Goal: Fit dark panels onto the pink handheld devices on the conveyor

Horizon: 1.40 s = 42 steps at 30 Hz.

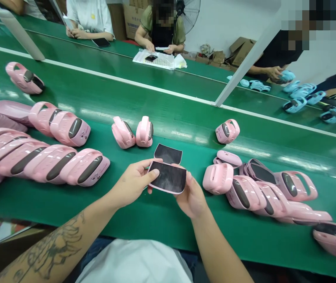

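Note:
In the middle of the head view, a dark, glossy, curved panel with a thin pink rim is held up between both hands. My left hand closes on its left end, thumb lying over the dark face. The fingers of my right hand are closed round its right end. Just behind it on the green bench lies a similar dark panel with a pale edge. Two pink housings with loop handles, a left one and a right one, stand beyond my left hand.
Pink handled housings are lined up at left near stacked pink shells. More housings and loose pink-rimmed panels lie at right. A white rail and slanted posts cross the green bench. Several people sit or stand opposite, beside light-blue parts.

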Motion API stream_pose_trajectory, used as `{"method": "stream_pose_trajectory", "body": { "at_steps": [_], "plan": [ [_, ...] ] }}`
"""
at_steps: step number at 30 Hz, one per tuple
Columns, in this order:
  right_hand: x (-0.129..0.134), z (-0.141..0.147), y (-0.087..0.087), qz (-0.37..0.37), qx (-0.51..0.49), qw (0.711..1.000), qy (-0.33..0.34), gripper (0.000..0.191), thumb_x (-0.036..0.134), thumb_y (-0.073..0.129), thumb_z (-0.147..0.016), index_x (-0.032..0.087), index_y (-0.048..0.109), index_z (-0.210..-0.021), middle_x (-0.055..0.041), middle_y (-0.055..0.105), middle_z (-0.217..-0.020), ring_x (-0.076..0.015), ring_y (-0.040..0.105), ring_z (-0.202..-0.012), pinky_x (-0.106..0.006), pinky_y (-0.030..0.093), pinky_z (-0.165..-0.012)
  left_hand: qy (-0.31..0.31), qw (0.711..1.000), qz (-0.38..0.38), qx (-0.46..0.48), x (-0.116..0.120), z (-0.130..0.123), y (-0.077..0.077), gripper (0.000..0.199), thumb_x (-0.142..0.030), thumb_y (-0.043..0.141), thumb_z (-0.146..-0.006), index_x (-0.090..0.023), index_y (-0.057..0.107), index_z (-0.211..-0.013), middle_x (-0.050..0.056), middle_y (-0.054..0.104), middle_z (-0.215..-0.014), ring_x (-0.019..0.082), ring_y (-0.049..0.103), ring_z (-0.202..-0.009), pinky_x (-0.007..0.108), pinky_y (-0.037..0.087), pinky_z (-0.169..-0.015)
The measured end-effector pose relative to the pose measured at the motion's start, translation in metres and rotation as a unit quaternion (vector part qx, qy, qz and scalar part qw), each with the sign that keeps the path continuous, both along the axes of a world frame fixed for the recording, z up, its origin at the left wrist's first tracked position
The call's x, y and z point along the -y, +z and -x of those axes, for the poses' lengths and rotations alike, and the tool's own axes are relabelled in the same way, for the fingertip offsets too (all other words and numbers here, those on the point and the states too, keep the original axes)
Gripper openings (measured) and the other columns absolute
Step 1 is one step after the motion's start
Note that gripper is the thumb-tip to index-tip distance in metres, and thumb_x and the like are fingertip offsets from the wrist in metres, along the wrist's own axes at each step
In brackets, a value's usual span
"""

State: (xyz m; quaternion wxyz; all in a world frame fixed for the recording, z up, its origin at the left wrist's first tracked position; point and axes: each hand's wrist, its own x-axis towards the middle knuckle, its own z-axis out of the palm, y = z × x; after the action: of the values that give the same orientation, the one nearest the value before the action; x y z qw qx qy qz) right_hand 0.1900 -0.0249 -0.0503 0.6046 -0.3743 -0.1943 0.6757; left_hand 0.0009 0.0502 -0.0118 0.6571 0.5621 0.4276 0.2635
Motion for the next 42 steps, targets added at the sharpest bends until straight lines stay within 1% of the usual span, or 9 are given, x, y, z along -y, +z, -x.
{"method": "stream_pose_trajectory", "body": {
  "at_steps": [5,8,12,15,19,24,34,38,42],
  "plan": [
    [0.007,0.013,0.003,0.003,-0.133,0.990,0.036,0.069,0.085,0.050,-0.096,0.030,0.076,-0.130,-0.0062,0.075,-0.145,-0.0322,0.068,-0.134,-0.051,0.058,-0.109,-0.042,0.963,-0.228,-0.136,0.012,-0.008,-0.006,0.063,-0.055,0.050,-0.109,-0.019,0.055,-0.160,0.016,0.057,-0.157,0.033,0.055,-0.146,0.053,0.050,-0.120],
    [0.008,0.007,0.010,0.017,-0.160,0.986,0.042,0.075,0.087,0.042,-0.096,0.030,0.073,-0.134,-0.0089,0.073,-0.147,-0.0334,0.069,-0.132,-0.055,0.056,-0.111,-0.080,0.905,-0.353,-0.223,-0.002,-0.009,0.005,0.060,-0.051,0.035,-0.113,-0.017,0.060,-0.155,0.018,0.057,-0.158,0.035,0.048,-0.150,0.061,0.038,-0.126],
    [0.008,-0.007,0.015,0.021,-0.165,0.985,0.037,0.082,0.090,0.042,-0.093,0.026,0.071,-0.136,-0.0130,0.076,-0.138,-0.0328,0.074,-0.121,-0.052,0.056,-0.110,-0.021,0.787,-0.491,-0.372,-0.068,-0.001,0.029,0.077,-0.051,0.061,-0.098,-0.014,0.049,-0.164,0.021,0.052,-0.164,0.043,0.038,-0.157,0.064,0.023,-0.131],
    [0.006,-0.014,0.012,0.010,-0.160,0.987,0.017,0.079,0.088,0.042,-0.095,0.026,0.072,-0.134,-0.0123,0.076,-0.139,-0.0324,0.075,-0.120,-0.051,0.058,-0.108,-0.048,0.739,-0.423,-0.522,-0.127,0.001,0.038,0.122,-0.059,0.081,-0.077,-0.006,0.027,-0.173,0.030,0.025,-0.179,0.058,0.014,-0.164,0.073,0.007,-0.130],
    [0.005,-0.018,0.009,0.010,-0.139,0.990,0.007,0.080,0.089,0.042,-0.094,0.027,0.071,-0.134,-0.0129,0.076,-0.139,-0.0348,0.076,-0.119,-0.056,0.057,-0.108,-0.141,0.748,-0.367,-0.535,-0.170,-0.013,0.033,0.131,-0.051,0.087,-0.067,-0.009,0.024,-0.174,0.027,0.032,-0.177,0.054,0.014,-0.166,0.068,0.006,-0.132],
    [0.005,-0.020,0.014,-0.006,-0.127,0.991,-0.027,0.078,0.087,0.049,-0.093,0.024,0.073,-0.132,-0.0133,0.076,-0.140,-0.0362,0.074,-0.126,-0.059,0.054,-0.116,-0.147,0.765,-0.414,-0.472,-0.175,-0.025,0.023,0.111,-0.041,0.082,-0.068,-0.006,0.041,-0.165,0.029,0.054,-0.158,0.048,0.045,-0.153,0.067,0.017,-0.132],
    [-0.005,-0.029,0.036,-0.092,-0.068,0.991,-0.067,0.073,0.085,0.063,-0.088,0.028,0.074,-0.132,-0.0104,0.071,-0.146,-0.0371,0.067,-0.138,-0.063,0.045,-0.125,0.024,0.894,-0.426,-0.139,-0.100,0.012,0.104,0.107,-0.059,0.081,-0.077,-0.020,0.041,-0.169,0.006,0.064,-0.145,0.036,0.060,-0.134,0.054,0.046,-0.120],
    [-0.007,-0.013,0.028,-0.099,-0.052,0.992,-0.066,0.066,0.080,0.066,-0.089,0.031,0.073,-0.134,-0.0081,0.070,-0.150,-0.0362,0.063,-0.144,-0.064,0.046,-0.125,-0.006,0.949,-0.306,-0.074,-0.072,0.003,0.104,0.107,-0.066,0.077,-0.076,-0.023,0.043,-0.168,0.006,0.074,-0.124,0.033,0.071,-0.107,0.047,0.060,-0.097],
    [-0.005,0.009,0.017,-0.078,-0.022,0.994,-0.070,0.065,0.075,0.072,-0.087,0.034,0.071,-0.137,-0.0045,0.070,-0.152,-0.0344,0.053,-0.154,-0.060,0.047,-0.125,-0.032,0.950,-0.281,-0.134,-0.056,-0.013,0.090,0.104,-0.064,0.080,-0.074,-0.023,0.050,-0.165,0.010,0.072,-0.136,0.037,0.070,-0.119,0.049,0.056,-0.107]
  ]
}}
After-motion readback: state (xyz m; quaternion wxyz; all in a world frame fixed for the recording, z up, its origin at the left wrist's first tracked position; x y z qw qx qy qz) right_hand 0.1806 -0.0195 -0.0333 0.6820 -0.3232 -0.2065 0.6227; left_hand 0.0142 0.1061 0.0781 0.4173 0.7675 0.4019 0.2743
